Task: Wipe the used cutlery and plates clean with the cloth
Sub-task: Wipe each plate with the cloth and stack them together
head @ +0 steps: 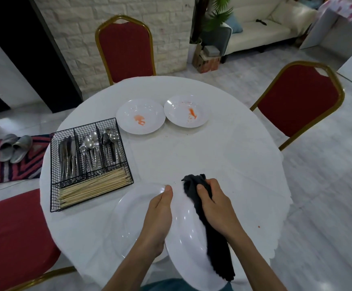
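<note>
Near edge of the round white tabletop [223, 154], straight in front of me: left hand [160, 208] grips a white round plate [185, 248] by its left rim, thumb laid along the edge and fingers curled underneath. The plate is tilted up off the tabletop, and its near part overhangs the edge.

Right hand [215, 208] is closed around a dark grey cloth [217, 248]. One bunch sticks out past the fingers, and the long tail drapes down the plate's right side. The cloth lies against the plate face, which looks clean from here.

A second white plate [129, 219] lies flat just left of the held one, partly under the left hand.

Far side, side by side and almost touching: a white plate with an orange-red smear [140, 116] and a white plate with an orange-red streak and specks [186, 111].

Left edge: a black wire cutlery basket [51, 175]. Steel knives [68, 156] are in the left compartment, steel spoons [91, 143] are in the middle and right ones, and pale wooden chopsticks [91, 185] lie across the near compartment.
</note>
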A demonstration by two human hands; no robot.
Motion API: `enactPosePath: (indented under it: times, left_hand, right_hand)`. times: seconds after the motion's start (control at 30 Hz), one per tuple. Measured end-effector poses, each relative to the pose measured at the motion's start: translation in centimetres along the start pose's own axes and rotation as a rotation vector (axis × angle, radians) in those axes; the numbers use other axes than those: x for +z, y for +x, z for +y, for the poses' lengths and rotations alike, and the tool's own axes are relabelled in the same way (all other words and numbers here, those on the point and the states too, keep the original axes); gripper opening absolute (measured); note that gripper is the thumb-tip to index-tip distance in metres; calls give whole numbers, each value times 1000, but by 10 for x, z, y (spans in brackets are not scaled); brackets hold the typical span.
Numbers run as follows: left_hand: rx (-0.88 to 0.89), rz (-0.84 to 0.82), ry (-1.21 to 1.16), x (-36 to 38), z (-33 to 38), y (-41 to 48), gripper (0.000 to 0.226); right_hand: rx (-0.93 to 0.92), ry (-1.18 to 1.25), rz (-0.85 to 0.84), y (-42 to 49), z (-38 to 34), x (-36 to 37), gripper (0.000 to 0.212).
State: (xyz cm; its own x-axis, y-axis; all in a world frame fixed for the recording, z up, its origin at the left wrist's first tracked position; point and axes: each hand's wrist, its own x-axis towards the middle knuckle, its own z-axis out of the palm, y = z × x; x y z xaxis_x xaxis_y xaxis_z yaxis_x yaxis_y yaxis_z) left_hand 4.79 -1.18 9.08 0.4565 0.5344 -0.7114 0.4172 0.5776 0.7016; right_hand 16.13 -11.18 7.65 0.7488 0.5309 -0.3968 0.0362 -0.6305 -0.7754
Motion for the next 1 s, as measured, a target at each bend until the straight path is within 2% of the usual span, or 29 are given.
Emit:
enactPosePath:
  times: [0.13,0.27,0.57,0.67,0.77,0.8,0.87,1.0]
  left_hand:
    - [-2,23,-17,-6,3,1,59]
    - [1,66,-70,-17,12,4,48]
    - [13,149,-262,-22,21,5,33]
    - [1,181,-337,-23,22,5,27]
    - [-7,233,-401,-20,23,6,29]
    - [2,235,-398,-17,23,7,30]
    - [28,202,-339,-7,21,7,35]
    - [106,116,-124,10,15,3,43]
  right_hand:
    - [43,33,3,0,4,0,22]
    - [73,60,6,-5,7,-7,24]
    - [-91,90,80,-20,3,-6,9]
    - [-169,53,89,-26,-1,-3,20]
    - [-301,-91,146,-33,-3,7,22]
    - [-341,-136,147,-36,-4,11,30]
    - [-396,-204,119,-43,-7,19,46]
    - [-462,-280,57,-50,-13,33,52]
